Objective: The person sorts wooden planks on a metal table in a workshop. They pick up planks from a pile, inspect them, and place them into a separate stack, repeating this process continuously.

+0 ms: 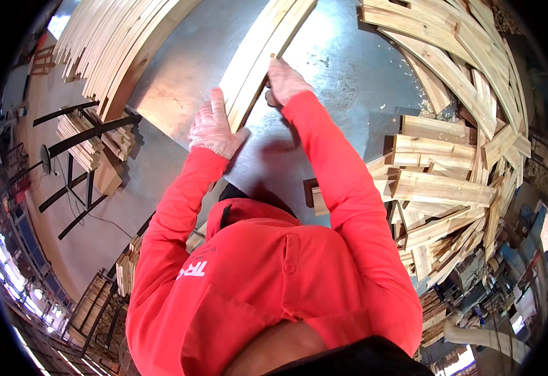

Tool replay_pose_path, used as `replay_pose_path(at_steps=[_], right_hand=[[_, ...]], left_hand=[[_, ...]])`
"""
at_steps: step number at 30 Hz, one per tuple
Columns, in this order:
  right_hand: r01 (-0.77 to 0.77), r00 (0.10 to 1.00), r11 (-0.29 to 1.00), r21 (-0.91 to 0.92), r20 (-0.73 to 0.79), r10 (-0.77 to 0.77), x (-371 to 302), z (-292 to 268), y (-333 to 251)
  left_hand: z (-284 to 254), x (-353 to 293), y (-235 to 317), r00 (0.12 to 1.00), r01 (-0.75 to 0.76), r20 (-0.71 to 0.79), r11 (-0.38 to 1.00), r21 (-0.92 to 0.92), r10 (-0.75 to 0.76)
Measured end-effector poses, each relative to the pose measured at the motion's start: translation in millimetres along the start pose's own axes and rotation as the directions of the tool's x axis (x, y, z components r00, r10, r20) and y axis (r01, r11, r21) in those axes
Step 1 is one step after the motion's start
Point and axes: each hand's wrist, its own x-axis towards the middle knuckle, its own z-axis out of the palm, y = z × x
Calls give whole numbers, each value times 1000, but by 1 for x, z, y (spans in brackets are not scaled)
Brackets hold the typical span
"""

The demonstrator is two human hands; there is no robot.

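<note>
Two pale wooden boards (262, 59) lie side by side on a grey metal table (343, 69), running away from me. My left hand (214, 130), in what looks like a thin whitish glove, rests at their near left end. Its fingers are stretched along the left edge and its thumb sticks out past the end. Farther along, on the right edge, my right hand (284, 83) grips the right-hand board with bent fingers; some fingertips are hidden beneath the hand. Red sleeves cover both my forearms.
Long boards (114, 47) stand in a row at the far left. A messy heap of cut boards (443, 163) covers the right side. Black metal bars (92, 135) jut out at left near stacked short boards (81, 141). Sawdust specks dot the table near the heap.
</note>
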Motion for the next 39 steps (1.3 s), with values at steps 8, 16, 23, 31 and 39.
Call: replay_pose_path(at_steps=[8,16,23,31,39], right_hand=[[-183,983,325,928,163,87,-81,15,-64],[31,996,946,323,-94,-1,-47,56,-101],[-230,967,784,576,44,252,48,45,-150],[41,962,830,556,-247,118,132,122,-208],[-70,983,894,442,-121,137,252,155,-297]], left_hand=[[-3,37,-53,855,421,347,-125,-898,387],[-42,48,-82,992,72,125,834,-547,-4],[-27,66,-116,960,-86,-271,996,-30,75],[-84,158,-199,907,-211,-382,977,-39,180],[-149,263,-287,908,-192,-397,976,-107,135]])
